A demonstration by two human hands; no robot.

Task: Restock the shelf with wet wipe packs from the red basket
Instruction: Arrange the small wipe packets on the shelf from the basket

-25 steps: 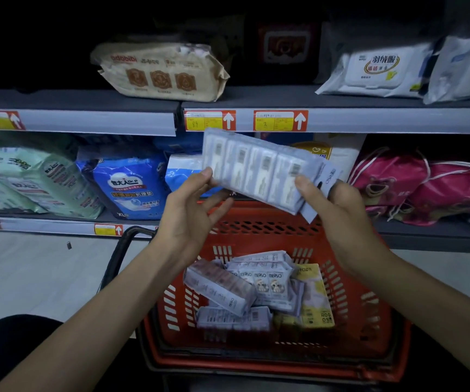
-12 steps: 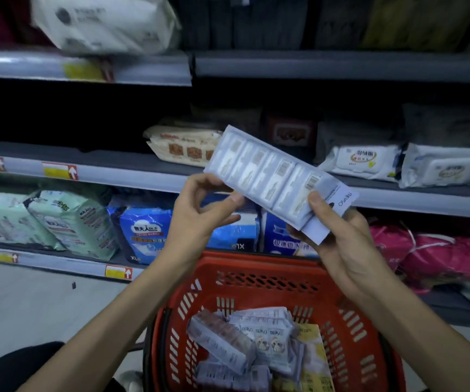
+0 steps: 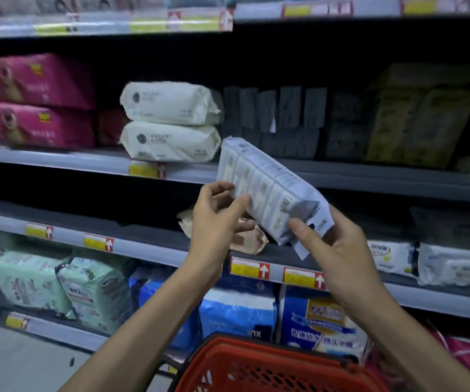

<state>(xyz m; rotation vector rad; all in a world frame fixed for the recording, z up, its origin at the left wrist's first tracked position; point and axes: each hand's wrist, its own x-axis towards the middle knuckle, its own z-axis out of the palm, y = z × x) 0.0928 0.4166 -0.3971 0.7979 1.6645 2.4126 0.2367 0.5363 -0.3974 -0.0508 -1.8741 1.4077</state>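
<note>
A long pale wet wipe multipack [image 3: 267, 190] is held tilted in front of the shelves, its far end pointing up and left. My left hand [image 3: 217, 219] pinches its lower left edge. My right hand [image 3: 333, 244] grips its near end, by the white hang tab. The pack is level with the grey shelf [image 3: 369, 176] that carries a row of dark grey upright packs [image 3: 279, 120]. The red basket [image 3: 270, 366] shows only its rim at the bottom; its contents are out of view.
White tissue bundles [image 3: 171, 123] and pink packs [image 3: 38, 103] stand left on the same shelf, yellowish bags [image 3: 415, 120] right. A beige pack [image 3: 245, 239] and white wipe packs [image 3: 451, 267] lie one shelf down. Blue and green diaper bags [image 3: 92, 290] fill the lowest shelf.
The view has tilted upward, bringing higher shelves in and pushing the basket almost out of frame. Both hands have raised the multipack and turned it more end-on toward the shelf.
</note>
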